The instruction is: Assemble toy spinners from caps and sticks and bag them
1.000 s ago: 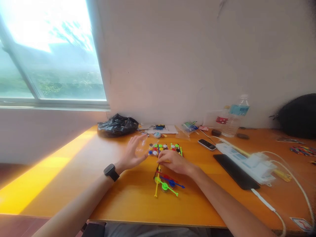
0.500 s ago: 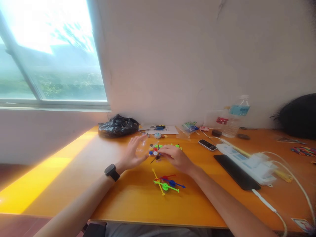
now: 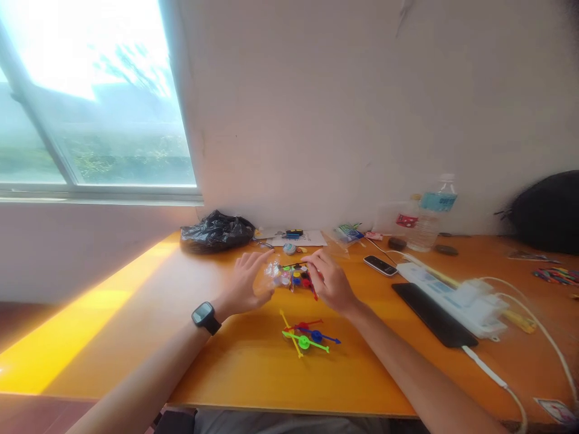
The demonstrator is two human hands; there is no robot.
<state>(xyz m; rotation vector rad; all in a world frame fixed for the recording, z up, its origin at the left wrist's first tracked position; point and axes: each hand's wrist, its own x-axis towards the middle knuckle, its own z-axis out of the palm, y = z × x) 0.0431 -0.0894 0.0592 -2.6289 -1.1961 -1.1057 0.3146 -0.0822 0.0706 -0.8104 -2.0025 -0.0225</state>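
Observation:
My left hand (image 3: 245, 283), with a black watch on its wrist, holds the edge of a clear plastic bag (image 3: 274, 270) just above the orange table (image 3: 136, 313). Small coloured round pieces (image 3: 295, 278) show inside and beside the bag. My right hand (image 3: 332, 282) is curled at the bag's right side, its fingers pinched on a thin red stick piece (image 3: 313, 292). Nearer to me, a little heap of yellow, green, blue and red stick tops (image 3: 307, 337) lies on the table, touched by neither hand.
A black plastic bag (image 3: 216, 232) sits by the wall at the back left. A small phone (image 3: 380, 265), a dark tablet (image 3: 433, 314), a white power strip with cables (image 3: 456, 298) and a water bottle (image 3: 429, 214) fill the right side. A dark bag (image 3: 549, 211) lies far right.
My right hand moved away from the heap of tops, up and back to the bag, carrying a stick piece. My left hand closed on the bag's edge. The heap shifted slightly.

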